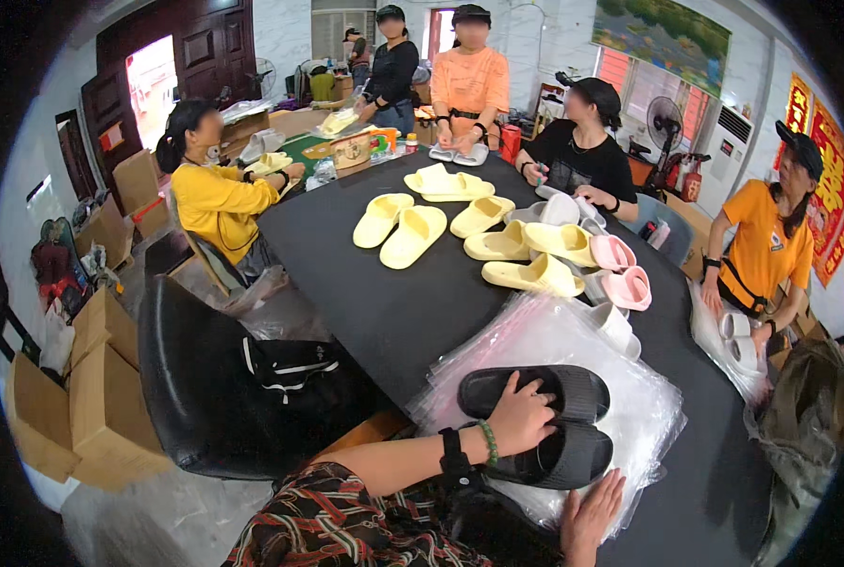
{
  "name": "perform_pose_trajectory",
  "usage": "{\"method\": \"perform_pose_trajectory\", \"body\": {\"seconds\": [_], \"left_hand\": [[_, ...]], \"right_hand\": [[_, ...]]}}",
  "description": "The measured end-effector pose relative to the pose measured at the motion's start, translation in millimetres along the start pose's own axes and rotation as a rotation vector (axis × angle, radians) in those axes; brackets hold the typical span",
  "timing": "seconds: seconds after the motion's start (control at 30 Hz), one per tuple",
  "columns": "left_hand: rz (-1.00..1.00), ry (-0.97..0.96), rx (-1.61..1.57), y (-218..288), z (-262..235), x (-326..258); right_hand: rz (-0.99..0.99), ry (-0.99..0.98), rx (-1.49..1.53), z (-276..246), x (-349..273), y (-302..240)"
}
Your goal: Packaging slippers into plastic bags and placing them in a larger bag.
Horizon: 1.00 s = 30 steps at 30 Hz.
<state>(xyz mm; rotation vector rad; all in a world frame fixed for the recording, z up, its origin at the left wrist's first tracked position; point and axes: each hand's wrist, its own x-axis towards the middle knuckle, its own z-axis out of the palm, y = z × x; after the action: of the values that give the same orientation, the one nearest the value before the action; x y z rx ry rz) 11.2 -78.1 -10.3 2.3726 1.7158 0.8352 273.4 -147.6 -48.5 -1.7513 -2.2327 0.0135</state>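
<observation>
A pair of black slippers lies side by side on a stack of clear plastic bags near the front edge of the dark table. My left hand, with a green bead bracelet and a black band on its wrist, reaches over them. Its fingers bend down over the inner edges where the two slippers meet. On the near side, my right hand rests with fingers stretched out on the bags, just beside the nearer slipper's toe end. Nothing is held in it.
Yellow slippers, pink slippers and grey-white slippers lie beyond the bags on the table. Several people stand or sit around it. To the left are a black chair and cardboard boxes.
</observation>
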Motion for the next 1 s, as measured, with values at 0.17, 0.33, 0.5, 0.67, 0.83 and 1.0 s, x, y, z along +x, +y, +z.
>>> {"method": "perform_pose_trajectory", "body": {"seconds": [0.17, 0.33, 0.5, 0.67, 0.83, 1.0], "left_hand": [[-0.059, 0.027, 0.062, -24, -11, -1], [-0.170, 0.086, 0.103, -60, -25, -5], [-0.255, 0.062, 0.106, -84, -38, -10], [-0.175, 0.202, -0.061, -96, -47, -15], [-0.159, 0.352, -0.097, -97, -62, -24], [-0.209, 0.323, -0.124, -103, -71, -35]], "right_hand": [[0.000, -0.019, 0.013, -4, 2, -6], [0.036, -0.024, 0.013, -5, 0, -11], [0.080, -0.051, 0.033, -12, -2, -14], [0.068, -0.048, 0.038, -5, 1, -10], [0.033, -0.048, 0.015, -11, 6, -13], [0.016, -0.021, 0.009, -12, 4, -14]]}}
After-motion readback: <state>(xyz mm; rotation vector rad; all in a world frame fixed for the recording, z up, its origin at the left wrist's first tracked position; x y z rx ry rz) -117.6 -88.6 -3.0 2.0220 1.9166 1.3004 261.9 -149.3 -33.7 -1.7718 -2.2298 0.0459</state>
